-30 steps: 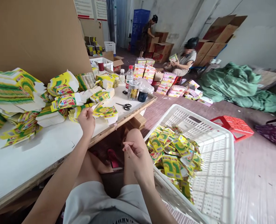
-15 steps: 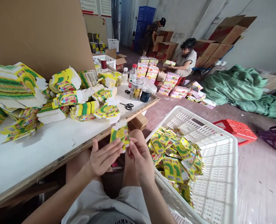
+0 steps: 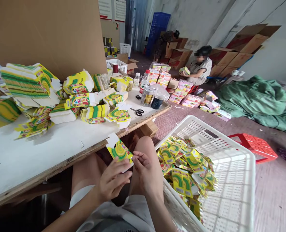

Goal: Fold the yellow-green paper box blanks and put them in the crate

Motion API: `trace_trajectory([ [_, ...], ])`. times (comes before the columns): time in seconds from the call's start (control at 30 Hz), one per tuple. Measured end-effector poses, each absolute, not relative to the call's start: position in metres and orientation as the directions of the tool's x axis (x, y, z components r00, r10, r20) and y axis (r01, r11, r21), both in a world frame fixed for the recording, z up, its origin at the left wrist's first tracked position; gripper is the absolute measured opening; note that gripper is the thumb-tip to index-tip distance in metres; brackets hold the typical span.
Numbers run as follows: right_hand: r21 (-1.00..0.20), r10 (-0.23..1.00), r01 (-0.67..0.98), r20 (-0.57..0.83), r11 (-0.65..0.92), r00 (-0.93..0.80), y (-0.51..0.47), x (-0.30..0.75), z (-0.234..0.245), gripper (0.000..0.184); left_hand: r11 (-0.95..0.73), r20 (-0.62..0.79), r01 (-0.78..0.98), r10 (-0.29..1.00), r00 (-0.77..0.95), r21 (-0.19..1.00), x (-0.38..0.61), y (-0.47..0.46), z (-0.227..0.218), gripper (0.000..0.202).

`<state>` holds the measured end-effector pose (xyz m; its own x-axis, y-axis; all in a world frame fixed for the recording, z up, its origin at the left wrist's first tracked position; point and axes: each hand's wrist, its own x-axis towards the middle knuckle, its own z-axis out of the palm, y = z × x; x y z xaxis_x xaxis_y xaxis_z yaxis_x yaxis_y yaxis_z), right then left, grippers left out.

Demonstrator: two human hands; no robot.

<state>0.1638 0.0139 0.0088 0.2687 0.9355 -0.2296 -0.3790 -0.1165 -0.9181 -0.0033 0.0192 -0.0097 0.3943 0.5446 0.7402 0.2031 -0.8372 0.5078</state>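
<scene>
Over my lap, both hands hold one flat yellow-and-green printed carton blank (image 3: 119, 150). My left hand (image 3: 112, 182) grips its lower edge with curled fingers. My right hand (image 3: 146, 170) pinches its right edge above my knee. Stacks of the same flat carton blanks (image 3: 82, 96) cover the white table (image 3: 36, 154) to my left. At my right stands a white plastic crate (image 3: 230, 180) holding several folded yellow-green cartons (image 3: 184, 164).
Scissors (image 3: 138, 111), bottles (image 3: 145, 81) and a dark cup (image 3: 156, 102) sit at the table's far corner. A big cardboard sheet (image 3: 48, 32) leans behind the table. A red stool (image 3: 256, 146), green cloth (image 3: 256, 100), pink boxes and two other people by cartons lie beyond.
My left hand left the table stack with one carton blank and brought it down to my lap, where my right hand took hold of it. The view shifted left.
</scene>
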Motion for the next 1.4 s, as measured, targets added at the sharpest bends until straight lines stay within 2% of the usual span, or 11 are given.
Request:
trace_trajectory([
  [0.07,-0.918,0.939,-0.383,-0.217,-0.103,0.267,0.013,0.163,0.012,0.033,-0.669,0.676,0.117,0.737,-0.031,0.734,-0.003,0.018,-0.007,0.059],
  [0.13,-0.91,0.948,-0.402,-0.21,-0.1,0.239,0.012,0.16,0.014,0.035,-0.418,0.358,-0.162,0.883,-0.304,0.894,-0.003,0.02,-0.004,0.057],
  [0.2,-0.889,0.959,-0.44,-0.224,-0.127,0.175,0.011,0.154,0.015,0.035,-0.17,0.061,-0.436,0.965,-0.254,0.884,-0.004,0.023,-0.001,0.053],
  [0.3,-0.839,0.958,-0.498,-0.28,-0.218,0.053,0.008,0.145,0.015,0.032,0.083,-0.105,-0.584,0.994,-0.004,0.808,-0.008,0.024,0.004,0.058],
  [0.4,-0.799,0.944,-0.524,-0.328,-0.294,-0.03,0.003,0.14,0.015,0.028,0.155,-0.09,-0.606,0.986,0.137,0.78,-0.012,0.023,0.011,0.061],
  [0.5,-0.809,0.944,-0.496,-0.323,-0.315,-0.073,-0.001,0.138,0.015,0.028,0.159,-0.056,-0.614,0.981,0.183,0.773,-0.013,0.022,0.017,0.069],
  [0.67,-0.981,0.994,-0.16,-0.11,-0.111,-0.015,-0.007,0.131,0.018,0.031,0.187,-0.086,-0.609,0.978,0.191,0.771,-0.011,0.022,0.017,0.066],
  [0.77,-0.998,0.998,-0.018,-0.055,-0.055,-0.026,-0.009,0.129,0.02,0.032,0.211,-0.12,-0.611,0.975,0.187,0.763,-0.01,0.022,0.017,0.059],
  [1.0,-0.996,0.996,0.08,-0.049,-0.043,-0.072,-0.011,0.131,0.019,0.038,0.336,-0.274,-0.577,0.942,0.194,0.745,-0.009,0.024,0.019,0.045],
  [1.2,-0.999,0.998,0.015,-0.048,-0.048,-0.035,-0.01,0.127,0.016,0.044,0.361,-0.298,-0.537,0.933,0.203,0.763,-0.007,0.027,0.016,0.043],
  [1.4,-0.996,1.0,0.081,-0.021,-0.023,0.019,-0.009,0.128,0.013,0.042,0.307,-0.287,-0.49,0.951,0.117,0.816,-0.006,0.028,0.014,0.046],
])
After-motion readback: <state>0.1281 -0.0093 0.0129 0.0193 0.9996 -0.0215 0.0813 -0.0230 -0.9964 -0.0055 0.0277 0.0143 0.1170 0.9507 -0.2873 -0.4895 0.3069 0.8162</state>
